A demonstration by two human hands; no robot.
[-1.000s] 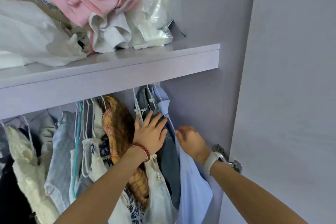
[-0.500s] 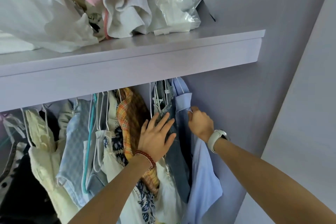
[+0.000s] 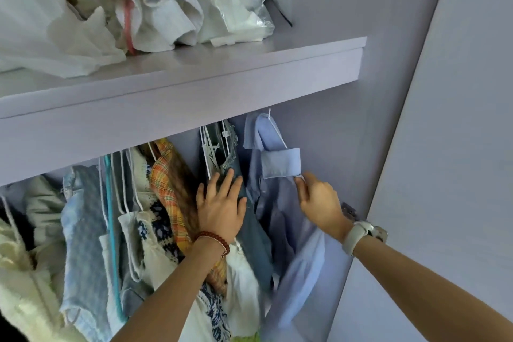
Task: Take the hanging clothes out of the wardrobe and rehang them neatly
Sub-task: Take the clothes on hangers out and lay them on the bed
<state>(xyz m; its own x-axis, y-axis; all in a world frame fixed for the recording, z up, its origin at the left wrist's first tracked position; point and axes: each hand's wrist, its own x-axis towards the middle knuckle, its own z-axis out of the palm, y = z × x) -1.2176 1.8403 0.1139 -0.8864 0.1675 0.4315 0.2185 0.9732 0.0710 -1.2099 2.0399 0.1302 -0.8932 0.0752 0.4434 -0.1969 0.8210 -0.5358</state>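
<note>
The light blue shirt [image 3: 280, 203] hangs on a white hanger [image 3: 277, 130] at the right end of the row, under the shelf [image 3: 194, 86]. The right hand [image 3: 319, 200] has its grip pinched on the end of the hanger, just below the shirt's folded collar. The left hand [image 3: 222, 208] lies flat with straight fingers, grip let go, pressing on the jeans [image 3: 249, 230] beside the shirt. Folded clothes [image 3: 161, 14] sit on the shelf.
</note>
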